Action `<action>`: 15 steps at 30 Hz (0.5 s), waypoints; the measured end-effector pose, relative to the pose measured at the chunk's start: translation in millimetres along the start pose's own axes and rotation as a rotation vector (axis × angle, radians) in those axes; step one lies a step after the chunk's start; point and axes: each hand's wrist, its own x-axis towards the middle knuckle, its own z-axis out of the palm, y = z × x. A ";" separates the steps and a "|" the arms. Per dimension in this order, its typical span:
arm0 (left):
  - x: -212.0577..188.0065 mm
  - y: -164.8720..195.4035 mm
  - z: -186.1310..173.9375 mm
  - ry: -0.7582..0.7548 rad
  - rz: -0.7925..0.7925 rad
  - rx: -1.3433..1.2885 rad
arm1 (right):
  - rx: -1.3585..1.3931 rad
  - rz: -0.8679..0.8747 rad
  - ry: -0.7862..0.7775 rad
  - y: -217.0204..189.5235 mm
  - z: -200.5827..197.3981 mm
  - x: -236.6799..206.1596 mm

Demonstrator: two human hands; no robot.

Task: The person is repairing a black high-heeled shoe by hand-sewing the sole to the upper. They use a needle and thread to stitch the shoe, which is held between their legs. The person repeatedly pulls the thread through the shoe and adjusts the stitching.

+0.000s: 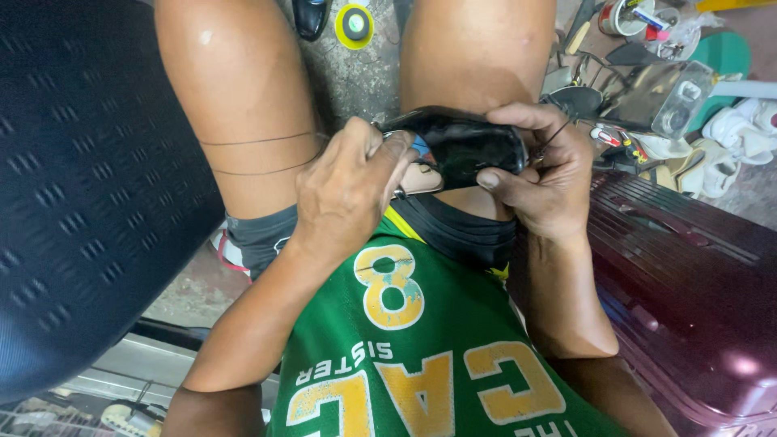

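Note:
A glossy black shoe (465,142) rests on my right thigh, between my knees. My right hand (546,174) grips its toe end, thumb pressed on the upper, with a thin dark thread running up from the fingers. My left hand (348,190) is closed around a small tool with a blue part (418,146), its tip pushed against the side of the shoe. Two strands of dark thread (259,154) lie across my left thigh.
A dark textured bag (89,186) fills the left side. A maroon ribbed case (688,275) sits at the right. Behind it lie tools, a cup, white shoes (740,133) and a clear plastic piece (664,97). A yellow-rimmed round tin (354,24) stands on the concrete floor.

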 end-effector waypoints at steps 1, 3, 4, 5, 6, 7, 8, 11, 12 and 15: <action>1.3 -1.9 2.7 0.005 0.004 0.006 | -0.015 0.006 0.015 -2.0 1.7 -0.4; -0.4 -4.0 3.1 0.047 0.026 -0.022 | -0.047 0.030 0.039 -4.8 5.4 -0.9; -3.2 -3.5 2.0 0.066 0.035 -0.036 | -0.052 0.000 0.033 -5.8 6.9 -1.4; -5.1 -3.4 0.0 0.069 0.015 -0.131 | -0.055 -0.034 0.024 -6.3 8.3 -0.5; -7.2 -3.3 -2.4 0.078 -0.002 -0.222 | -0.058 -0.073 0.010 -6.5 9.0 -0.3; -8.8 -2.5 -4.9 0.085 -0.021 -0.312 | -0.072 -0.101 -0.032 -6.7 9.5 0.3; -10.1 -0.2 -6.3 0.065 -0.072 -0.327 | -0.088 -0.125 -0.071 -6.5 9.1 0.7; -8.5 5.5 -4.8 -0.006 -0.159 -0.399 | -0.179 -0.137 -0.103 -6.8 5.7 -0.7; -7.1 6.5 -3.0 -0.025 -0.154 -0.431 | -0.217 -0.134 -0.102 -7.2 4.3 -1.9; -4.6 7.4 6.5 -0.056 -0.185 -0.460 | -0.404 -0.216 -0.120 -8.7 1.6 -6.6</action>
